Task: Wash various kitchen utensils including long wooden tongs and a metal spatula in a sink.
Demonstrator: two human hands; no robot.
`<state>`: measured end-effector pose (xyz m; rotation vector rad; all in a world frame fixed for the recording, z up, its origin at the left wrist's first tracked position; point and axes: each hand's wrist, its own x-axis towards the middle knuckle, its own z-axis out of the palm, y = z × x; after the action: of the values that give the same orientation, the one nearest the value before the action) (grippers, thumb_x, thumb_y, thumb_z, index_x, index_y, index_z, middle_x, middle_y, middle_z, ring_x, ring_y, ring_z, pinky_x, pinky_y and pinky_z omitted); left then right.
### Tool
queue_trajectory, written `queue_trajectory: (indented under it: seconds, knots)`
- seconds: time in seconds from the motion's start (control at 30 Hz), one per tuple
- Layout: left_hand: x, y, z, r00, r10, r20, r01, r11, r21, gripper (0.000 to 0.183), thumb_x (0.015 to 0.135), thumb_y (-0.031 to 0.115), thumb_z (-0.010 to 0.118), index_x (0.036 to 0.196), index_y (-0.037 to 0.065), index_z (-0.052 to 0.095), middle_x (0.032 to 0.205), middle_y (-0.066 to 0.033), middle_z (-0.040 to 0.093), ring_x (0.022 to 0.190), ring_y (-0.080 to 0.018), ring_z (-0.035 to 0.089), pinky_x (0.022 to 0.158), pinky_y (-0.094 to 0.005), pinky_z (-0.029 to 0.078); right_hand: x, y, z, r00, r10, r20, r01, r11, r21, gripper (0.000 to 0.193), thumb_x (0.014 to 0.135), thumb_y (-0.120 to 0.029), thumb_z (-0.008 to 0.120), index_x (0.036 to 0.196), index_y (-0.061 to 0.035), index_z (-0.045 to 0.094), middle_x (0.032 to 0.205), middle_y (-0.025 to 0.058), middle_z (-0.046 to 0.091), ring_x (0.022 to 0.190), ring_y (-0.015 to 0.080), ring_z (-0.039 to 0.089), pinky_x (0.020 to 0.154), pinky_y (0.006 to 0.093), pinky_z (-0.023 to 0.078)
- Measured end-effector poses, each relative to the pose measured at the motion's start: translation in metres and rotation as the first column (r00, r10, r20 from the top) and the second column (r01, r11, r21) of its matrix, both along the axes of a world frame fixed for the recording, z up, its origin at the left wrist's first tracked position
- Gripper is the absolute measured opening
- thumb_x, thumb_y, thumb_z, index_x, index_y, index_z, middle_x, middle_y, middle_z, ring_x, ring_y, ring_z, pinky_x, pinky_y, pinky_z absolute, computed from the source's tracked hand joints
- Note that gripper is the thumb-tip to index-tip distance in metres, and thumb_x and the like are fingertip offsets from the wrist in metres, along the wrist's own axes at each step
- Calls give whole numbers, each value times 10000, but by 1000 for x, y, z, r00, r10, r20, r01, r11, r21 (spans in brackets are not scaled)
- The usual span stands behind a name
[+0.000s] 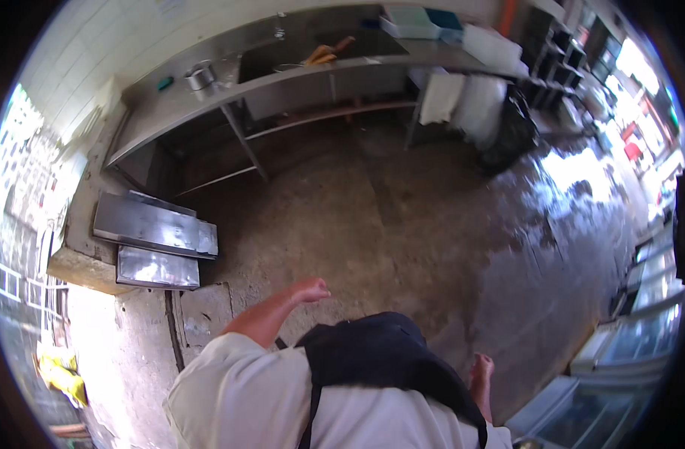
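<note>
My left hand [311,290] is out in front of my body, its fingers curled into a loose fist with nothing seen in it. Lower down, my right hand [482,368] hangs beside my dark apron [365,352], fingers curled in and nothing showing between them. Neither hand touches anything. Nearest the left hand, to its left, are stainless steel boxes or panels [155,224] by a low wall. Ahead stands a long steel sink counter [163,112]. On it are a metal pot [200,75], a green sponge [164,83] and a yellow-brown item [324,54] at the basin.
White cloths [441,97] hang from the counter's right part, beside a black plastic bag [511,135]. Plastic tubs [410,22] stand on the counter. The concrete floor [342,202] looks wet and shiny at right [567,187]. Glass-topped cases [582,411] line the right side.
</note>
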<state>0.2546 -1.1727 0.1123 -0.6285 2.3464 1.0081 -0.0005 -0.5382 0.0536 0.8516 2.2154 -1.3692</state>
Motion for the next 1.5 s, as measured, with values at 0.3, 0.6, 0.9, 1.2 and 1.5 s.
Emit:
queue_trajectory:
  seconds: [0.3,0.6,0.9,1.2,1.5]
  knots:
    - [38,-134,-12,737,664,-125,-654,748,113,559,873,483,633,1215,41,630,1126,-167,689,1062,-274,658,901,-368,516,-240,-238,-36,-144,972,-185,-936,-73,345,161,858,-241,688,799,-109,617,677,40,573,565,194,597,438,359,458]
    - [-39,-270,18,845,529,81,-535,831,152,570,846,524,627,1095,12,659,1015,-196,693,951,-374,663,830,-413,522,-363,-680,65,515,854,79,-856,517,-6,121,870,-221,681,875,-110,632,602,26,551,480,146,530,389,311,377]
    - [-139,-446,24,414,863,-288,-826,489,279,465,874,296,689,1218,-8,619,970,-99,699,857,-194,662,723,-334,515,-381,-1106,304,-134,699,-703,-963,74,258,312,899,-219,702,1153,-44,654,943,50,689,872,108,636,811,270,509]
    - [-287,-754,131,742,665,86,-386,318,866,470,954,383,579,1311,77,559,959,-48,703,657,-84,624,540,-218,474,-368,-1336,298,-231,840,-491,-953,-92,290,297,911,-243,673,1122,-35,664,923,73,697,863,172,667,806,304,520]
    - [-347,-974,213,523,835,-170,-411,422,808,462,967,373,550,1320,75,556,961,-52,690,684,-85,614,570,-227,468,-391,-1440,211,-473,874,-115,-607,-228,762,217,898,-185,575,1048,-41,639,1000,164,691,967,365,654,865,462,505]
